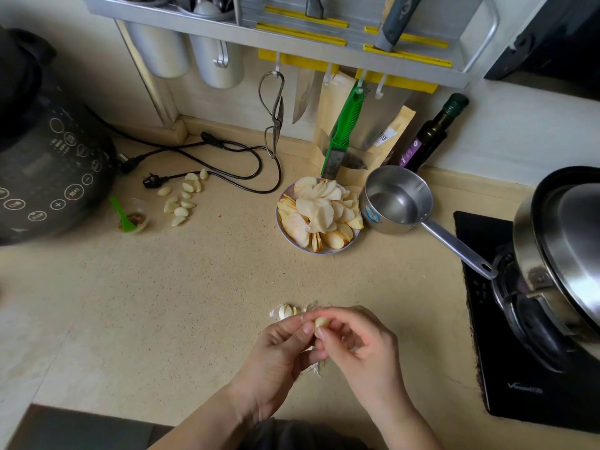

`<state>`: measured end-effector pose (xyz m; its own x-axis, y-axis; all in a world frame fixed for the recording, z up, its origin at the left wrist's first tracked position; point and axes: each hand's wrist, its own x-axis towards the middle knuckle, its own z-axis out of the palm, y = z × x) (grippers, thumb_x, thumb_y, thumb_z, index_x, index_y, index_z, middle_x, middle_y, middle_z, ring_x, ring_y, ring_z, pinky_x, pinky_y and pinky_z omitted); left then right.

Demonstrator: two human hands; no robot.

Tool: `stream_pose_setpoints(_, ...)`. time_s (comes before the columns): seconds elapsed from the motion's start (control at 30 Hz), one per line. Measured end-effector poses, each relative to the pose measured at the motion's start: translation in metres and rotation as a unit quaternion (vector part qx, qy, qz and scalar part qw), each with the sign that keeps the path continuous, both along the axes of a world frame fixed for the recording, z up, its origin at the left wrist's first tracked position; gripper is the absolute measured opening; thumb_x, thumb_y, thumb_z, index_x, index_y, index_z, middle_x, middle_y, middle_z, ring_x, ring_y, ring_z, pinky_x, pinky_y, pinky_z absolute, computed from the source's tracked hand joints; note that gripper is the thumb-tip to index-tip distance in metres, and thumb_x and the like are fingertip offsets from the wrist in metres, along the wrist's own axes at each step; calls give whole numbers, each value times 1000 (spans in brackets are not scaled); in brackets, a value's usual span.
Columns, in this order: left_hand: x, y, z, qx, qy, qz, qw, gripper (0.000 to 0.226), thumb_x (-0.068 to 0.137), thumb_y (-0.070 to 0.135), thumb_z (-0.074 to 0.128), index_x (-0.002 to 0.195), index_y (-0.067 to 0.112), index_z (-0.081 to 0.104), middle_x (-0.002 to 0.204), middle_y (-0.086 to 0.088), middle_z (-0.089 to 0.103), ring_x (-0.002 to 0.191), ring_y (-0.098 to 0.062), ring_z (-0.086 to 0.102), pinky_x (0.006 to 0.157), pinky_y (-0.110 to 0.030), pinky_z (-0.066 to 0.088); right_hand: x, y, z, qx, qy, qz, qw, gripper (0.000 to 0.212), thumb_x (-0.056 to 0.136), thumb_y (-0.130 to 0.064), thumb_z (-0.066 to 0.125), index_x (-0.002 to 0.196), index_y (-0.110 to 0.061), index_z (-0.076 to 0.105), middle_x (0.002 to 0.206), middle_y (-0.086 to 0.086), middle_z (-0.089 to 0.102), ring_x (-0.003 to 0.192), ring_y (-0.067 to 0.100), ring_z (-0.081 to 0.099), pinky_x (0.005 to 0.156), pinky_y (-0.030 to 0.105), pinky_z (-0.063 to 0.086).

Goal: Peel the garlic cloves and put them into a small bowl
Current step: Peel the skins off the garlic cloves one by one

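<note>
fingers (307,329) of left hand (276,355) and right hand (363,345) curled, pinching garlic clove (321,322).

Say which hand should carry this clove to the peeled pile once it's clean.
Left, probably. The peeled pile lies far left on the counter, on the left hand's side. Both hands pinch the clove; the right hand would cross over.

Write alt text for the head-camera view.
Both hands, left hand and right hand, pinch a garlic clove above a beige counter. Peeled cloves lie far left, beside a plate of sliced fruit.
</note>
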<state>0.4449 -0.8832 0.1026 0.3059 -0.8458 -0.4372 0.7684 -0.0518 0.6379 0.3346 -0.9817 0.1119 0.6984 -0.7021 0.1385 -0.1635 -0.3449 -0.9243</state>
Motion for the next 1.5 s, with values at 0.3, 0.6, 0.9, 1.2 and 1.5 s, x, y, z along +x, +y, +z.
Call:
stream_pose_setpoints(0.3, 1, 3, -1, 1, -18, -19, 1000, 27, 88, 13, 55, 108, 3, 70, 91, -9, 71, 80, -13, 65, 79, -25, 55, -5, -6, 0, 75, -23, 38, 996, 21, 90, -12, 60, 101, -25, 72, 95, -4, 74, 73, 21, 72, 62, 41, 60)
stream_pose_setpoints(0.6, -1, 3, -2, 9, -58, -24, 998, 29, 85, 17, 58, 109, 6, 70, 95, -12, 70, 80, -14, 64, 81, -26, 54, -7, -6, 0, 54, -2, 22, 998, 22, 86, -14, 60, 99, -27, 72, 89, -10, 73, 72, 16, 71, 61, 31, 59)
stream_pose_setpoints(0.9, -2, 2, -1, 31, -83, 3, 996, 29, 80, 17, 63, 106, 10, 72, 98, -10, 72, 83, -16, 66, 83, -29, 55, -6, -2, -1, 91, -6, -49, 995, 27, 86, 3, 64, 93, -22, 74, 78, -4, 73, 66, 12, 71, 60, 21, 56)
stream_pose_setpoints(1.2, -2, 2, 1, 39, -157, 51, 985, 23, 77, 6, 69, 99, 2, 71, 94, -20, 68, 93, -34, 63, 87, -35, 52, -3, 3, 0, -37, 52, -66, 996, 4, 74, -17, 71, 73, -21, 71, 66, -14, 65, 57, 7, 60, 53, 14, 45)
stream_pose_setpoints(1.5, -4, 0, 3, 56, -189, 43, 980, 18, 71, 10, 73, 89, 6, 77, 87, -19, 73, 82, -27, 68, 77, -27, 54, 0, 1, -10, 38, 95, -128, 987, 26, 76, 1, 71, 62, -20, 62, 52, -7, 58, 47, 5, 50, 48, 23, 43)
